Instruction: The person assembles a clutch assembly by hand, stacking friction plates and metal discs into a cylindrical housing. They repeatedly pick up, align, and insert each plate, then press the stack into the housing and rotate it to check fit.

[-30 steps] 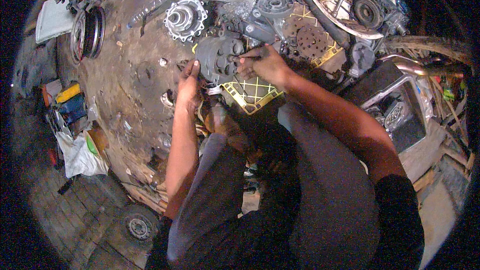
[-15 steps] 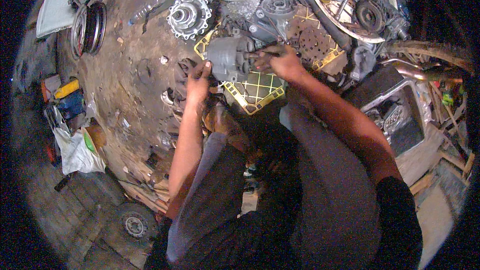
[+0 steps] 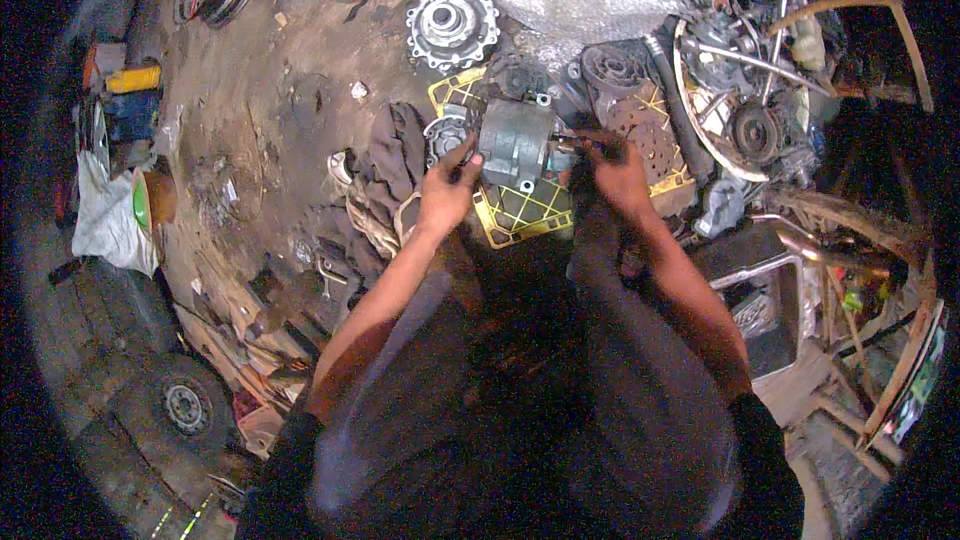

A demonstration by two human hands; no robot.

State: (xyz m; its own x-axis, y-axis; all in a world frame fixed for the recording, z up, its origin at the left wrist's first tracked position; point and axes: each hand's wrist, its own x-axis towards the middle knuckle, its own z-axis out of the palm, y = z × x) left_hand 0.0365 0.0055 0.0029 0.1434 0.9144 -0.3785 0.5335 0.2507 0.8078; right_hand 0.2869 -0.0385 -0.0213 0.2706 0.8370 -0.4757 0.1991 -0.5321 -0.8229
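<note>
A grey cylindrical motor housing (image 3: 512, 145) lies on its side between my hands, above a yellow plastic grid (image 3: 530, 218). My left hand (image 3: 450, 195) is closed on its left end, with the thumb on the near side. At its left end a round metal end piece (image 3: 446, 137) shows beyond my fingers. My right hand (image 3: 622, 175) is at the other end, fingers drawn together around a small dark part by the shaft. That part is mostly hidden by the fingers.
Beyond the motor lies a toothed-rim metal hub (image 3: 452, 28). To the right are a rusty perforated disc (image 3: 640, 140), a large rim (image 3: 690, 110) and a black hose (image 3: 678, 90). A dark cloth (image 3: 400, 145) lies left, and a metal-framed box (image 3: 765, 310) stands at the near right.
The head view has shifted, so the scene sits differently. The motor housing looks turned, with lugs now showing on its near and far edges. Both hands remain at its ends.
</note>
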